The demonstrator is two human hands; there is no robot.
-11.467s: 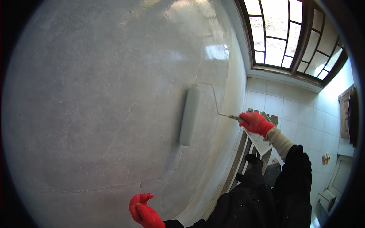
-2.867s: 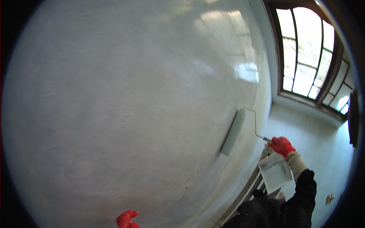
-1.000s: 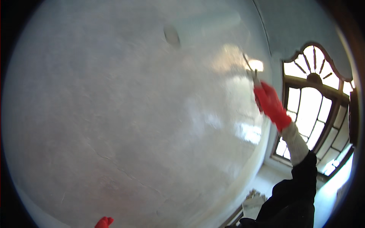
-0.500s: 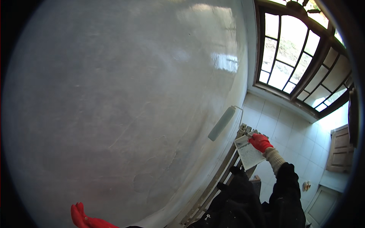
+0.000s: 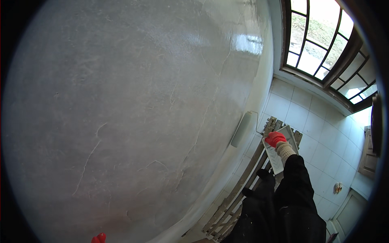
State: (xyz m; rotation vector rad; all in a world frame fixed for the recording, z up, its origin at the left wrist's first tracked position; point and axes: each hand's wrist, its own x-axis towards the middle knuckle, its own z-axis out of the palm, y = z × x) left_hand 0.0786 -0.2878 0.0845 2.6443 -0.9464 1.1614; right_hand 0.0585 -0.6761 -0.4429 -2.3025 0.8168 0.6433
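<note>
In a red glove, my right hand (image 5: 276, 139) is closed around the handle of a paint roller (image 5: 242, 129). Its long pale grey-green sleeve is close against the grey wall (image 5: 133, 105), on a bent wire frame; I cannot tell if it touches. Below that hand, a white paint tray (image 5: 274, 160) with a ribbed bottom rests on a wooden slatted bench (image 5: 237, 199). My left hand (image 5: 98, 238), also red-gloved, shows only its outstretched fingertips at the lower edge, near the wall; the rest is out of view.
Fine cracks run across the wall. A dark-framed window (image 5: 320, 44) is at the upper right, above a white tiled floor (image 5: 308, 137). A small tan object (image 5: 337, 187) lies on the tiles. My dark-clothed legs (image 5: 259, 202) are over the bench.
The view has shifted. The roller sleeve is now nearer the wall's lower right edge and more upright. My left hand has dropped mostly out of the lower edge.
</note>
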